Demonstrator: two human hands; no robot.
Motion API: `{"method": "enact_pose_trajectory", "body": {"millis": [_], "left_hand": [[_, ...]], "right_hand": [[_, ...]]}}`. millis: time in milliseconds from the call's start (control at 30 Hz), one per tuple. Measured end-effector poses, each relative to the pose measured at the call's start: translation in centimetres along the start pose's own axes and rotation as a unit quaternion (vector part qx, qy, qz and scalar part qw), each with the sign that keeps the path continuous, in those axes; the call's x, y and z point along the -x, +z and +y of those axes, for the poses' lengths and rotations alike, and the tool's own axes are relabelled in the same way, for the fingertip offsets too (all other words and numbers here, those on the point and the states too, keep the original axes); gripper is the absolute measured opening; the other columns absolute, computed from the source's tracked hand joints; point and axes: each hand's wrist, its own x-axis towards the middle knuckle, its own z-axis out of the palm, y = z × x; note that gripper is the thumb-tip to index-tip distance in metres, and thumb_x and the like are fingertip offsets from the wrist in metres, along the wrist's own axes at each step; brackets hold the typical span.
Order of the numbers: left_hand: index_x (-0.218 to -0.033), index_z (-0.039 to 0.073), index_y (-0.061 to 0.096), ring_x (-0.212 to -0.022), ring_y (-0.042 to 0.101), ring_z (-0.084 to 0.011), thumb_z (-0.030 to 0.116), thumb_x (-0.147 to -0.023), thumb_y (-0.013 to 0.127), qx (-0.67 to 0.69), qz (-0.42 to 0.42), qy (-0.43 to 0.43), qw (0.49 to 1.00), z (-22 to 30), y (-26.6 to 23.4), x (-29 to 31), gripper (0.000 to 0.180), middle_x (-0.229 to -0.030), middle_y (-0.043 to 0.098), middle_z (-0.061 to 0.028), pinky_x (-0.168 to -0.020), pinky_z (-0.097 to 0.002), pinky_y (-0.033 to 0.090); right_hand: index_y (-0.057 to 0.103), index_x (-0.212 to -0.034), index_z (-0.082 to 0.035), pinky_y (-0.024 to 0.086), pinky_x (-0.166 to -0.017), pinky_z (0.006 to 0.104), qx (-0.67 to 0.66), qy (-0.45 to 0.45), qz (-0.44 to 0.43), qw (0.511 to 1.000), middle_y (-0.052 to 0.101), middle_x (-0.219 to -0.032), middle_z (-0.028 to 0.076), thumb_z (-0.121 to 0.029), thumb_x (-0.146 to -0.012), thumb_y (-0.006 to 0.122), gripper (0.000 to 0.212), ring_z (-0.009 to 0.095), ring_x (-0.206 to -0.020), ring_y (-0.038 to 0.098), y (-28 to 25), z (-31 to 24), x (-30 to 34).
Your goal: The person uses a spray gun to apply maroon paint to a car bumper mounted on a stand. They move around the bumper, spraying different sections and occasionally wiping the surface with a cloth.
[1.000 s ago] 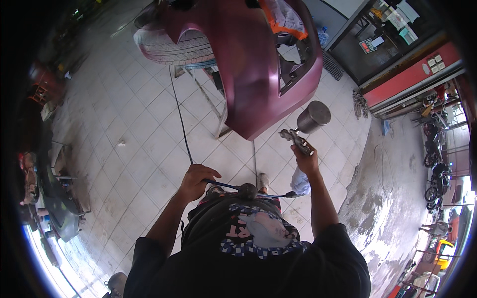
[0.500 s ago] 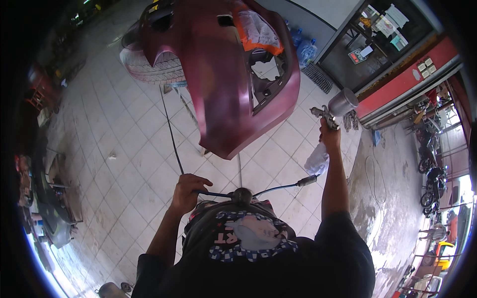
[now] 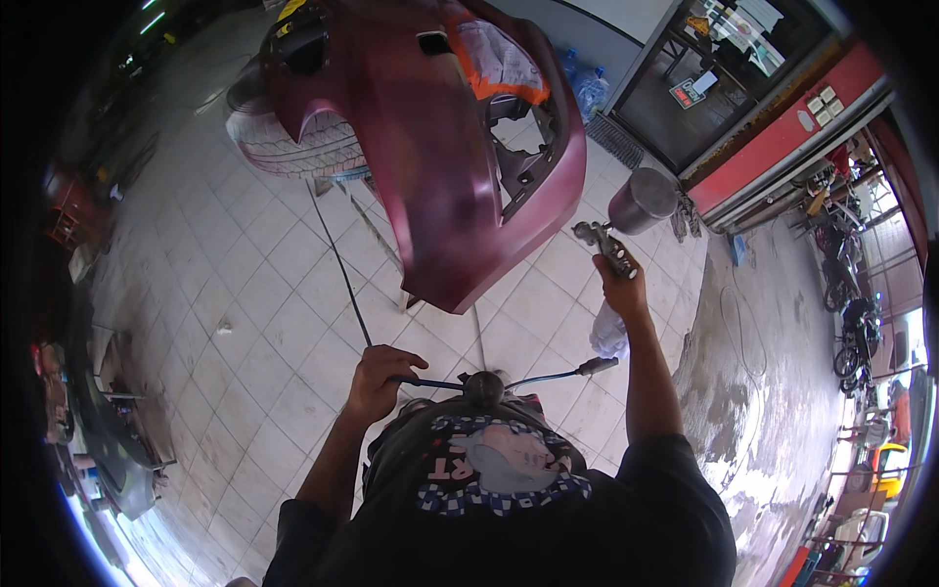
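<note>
My right hand (image 3: 624, 286) is closed round the handle of a metal spray gun (image 3: 604, 247), held to the right of a dark red car bumper (image 3: 440, 215). A round grey paint cup (image 3: 643, 201) sits on the gun, and whitish wrapping (image 3: 608, 333) hangs below the grip. My left hand (image 3: 376, 382) is closed on a thin air hose (image 3: 435, 383) at waist height. That hose runs past a dark round object (image 3: 483, 388) at my waist to a connector (image 3: 597, 366) near the wrapping. Orange-edged masking paper (image 3: 497, 61) covers part of the bumper.
Under the bumper are a tire (image 3: 303, 147) and stand legs. Blue water jugs (image 3: 591, 90) stand by a glass door (image 3: 724, 78). Another dark body panel (image 3: 117, 430) lies at the left. Motorcycles (image 3: 849, 333) are parked at the far right, beyond wet concrete.
My right hand has moved left with the spray gun, toward the bumper's edge, and the gun has turned. My left hand stays on the hose. The view has shifted slightly.
</note>
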Motion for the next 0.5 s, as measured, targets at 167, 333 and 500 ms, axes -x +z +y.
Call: {"method": "enact_pose_trajectory", "body": {"millis": [167, 333, 500], "left_hand": [[-0.073, 0.007, 0.064, -0.092, 0.070, -0.0238, -0.005, -0.068, 0.059, 0.012, -0.047, 0.015, 0.999, -1.6, -2.4, 1.9, 0.014, -0.099, 0.077, -0.0037, -0.088, -0.0383, 0.046], [-0.074, 0.007, 0.066, -0.092, 0.070, -0.0232, -0.003, -0.069, 0.061, 0.045, -0.085, 0.004, 0.995, -2.8, -4.5, 4.8, 0.012, -0.100, 0.078, -0.0033, -0.091, -0.0378, 0.046], [-0.075, 0.006, 0.067, -0.093, 0.070, -0.0225, -0.009, -0.071, 0.058, 0.064, -0.099, -0.010, 0.993, -2.8, -6.9, 6.5, 0.018, -0.099, 0.078, -0.0043, -0.092, -0.0360, 0.045]], "right_hand": [[0.062, -0.135, -0.007, 0.053, -0.080, 0.0310, 0.052, -0.004, -0.025, 0.998, 0.075, -0.097, 0.012, -0.019, -0.092, 0.076, 0.047, 0.013, -0.087, 0.067, 3.8, -3.1, 7.1], [0.061, -0.136, -0.010, 0.053, -0.076, 0.0346, 0.085, 0.031, -0.064, 0.994, 0.073, -0.087, 0.018, -0.025, -0.091, 0.076, 0.049, 0.022, -0.080, 0.070, 8.0, -4.8, 13.1], [0.063, -0.135, -0.012, 0.052, -0.081, 0.0326, 0.049, 0.106, -0.132, 0.984, 0.075, -0.092, 0.014, -0.025, -0.092, 0.077, 0.047, 0.014, -0.085, 0.067, 12.4, -6.6, 17.3]]}}
